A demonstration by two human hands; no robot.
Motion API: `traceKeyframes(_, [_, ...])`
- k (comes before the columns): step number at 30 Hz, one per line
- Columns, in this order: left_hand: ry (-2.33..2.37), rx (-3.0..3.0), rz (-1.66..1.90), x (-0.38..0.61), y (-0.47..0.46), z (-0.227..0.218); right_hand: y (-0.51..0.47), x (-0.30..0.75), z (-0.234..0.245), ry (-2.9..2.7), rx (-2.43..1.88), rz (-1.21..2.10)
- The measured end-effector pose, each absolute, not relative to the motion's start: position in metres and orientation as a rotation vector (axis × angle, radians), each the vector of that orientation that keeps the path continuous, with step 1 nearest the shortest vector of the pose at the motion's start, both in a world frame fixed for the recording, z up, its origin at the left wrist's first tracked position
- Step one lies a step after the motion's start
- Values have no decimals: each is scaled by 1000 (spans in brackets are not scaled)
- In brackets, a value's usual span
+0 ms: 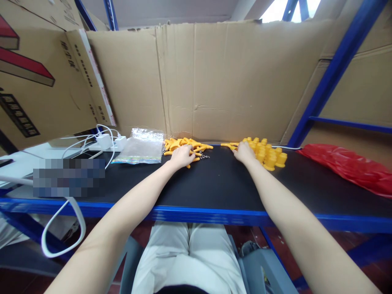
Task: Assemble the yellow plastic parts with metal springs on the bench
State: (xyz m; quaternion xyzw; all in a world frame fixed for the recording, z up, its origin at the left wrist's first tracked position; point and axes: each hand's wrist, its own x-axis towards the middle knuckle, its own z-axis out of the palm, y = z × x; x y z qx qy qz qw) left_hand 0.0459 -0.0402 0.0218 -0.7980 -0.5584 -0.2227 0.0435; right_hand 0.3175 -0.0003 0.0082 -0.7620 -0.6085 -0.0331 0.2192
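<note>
K: Nearest the lens?
M: Logged pale trousers [190,253] at the bottom edge, with both bare forearms running up from there onto a black shelf top [220,183] behind a blue front rail [199,213].
K: Hands?
M: Found left hand [183,156] palm down on the near edge of the orange sticks [176,143], fingers curled into the heap; could not read grip or no grip. Found right hand [245,152] palm down at the left edge of the yellow pieces [269,155], fingertips by a stray orange piece [227,145]; could not tell closed or loose either.
K: Bearing of the heaps?
M: Placed both straight ahead at the back of the shelf top, against a cardboard wall [229,81]. Put orange sticks under and beyond left hand, yellow pieces just right of right hand, heaps apart with bare black between. Read long axes of the sticks as mostly left to right, some splayed. Judged each heap nearer the hand on its own side.
K: Looks?
M: Recorded sticks as thin, slightly curved, tangled. Recorded yellow pieces as short, blocky, packed close; finer shape too small to tell.
K: Surroundings?
M: Noted clear crinkled bag [141,147] just left of the sticks, white chargers [105,141] further left, red plastic bag [349,165] far right
</note>
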Motion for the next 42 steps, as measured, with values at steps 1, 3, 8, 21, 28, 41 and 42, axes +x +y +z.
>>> traceKeyframes(1, [-1696,-2443,-681,46,-40,21,0,318,9,-1718,-2099,-115])
traceKeyframes(3, [-1644,-2456,-691,46,-38,20,3,318,8,-1799,-2084,-112])
traceKeyframes(8, [-1504,-2513,-656,46,-35,17,11,315,-1,-2054,-2124,66])
traceKeyframes(21, [-1373,-2614,-593,46,-32,13,18,311,-16,-2083,-2206,203])
traceKeyframes(28, [-1358,-2663,-534,48,-33,12,14,308,-12,-2057,-2252,242])
traceKeyframes(41, [-1494,-2669,-490,49,-33,9,3,304,0,-1938,-2465,228])
traceKeyframes(42, [-1496,-2678,-477,49,-33,8,2,304,1,-1928,-2470,224])
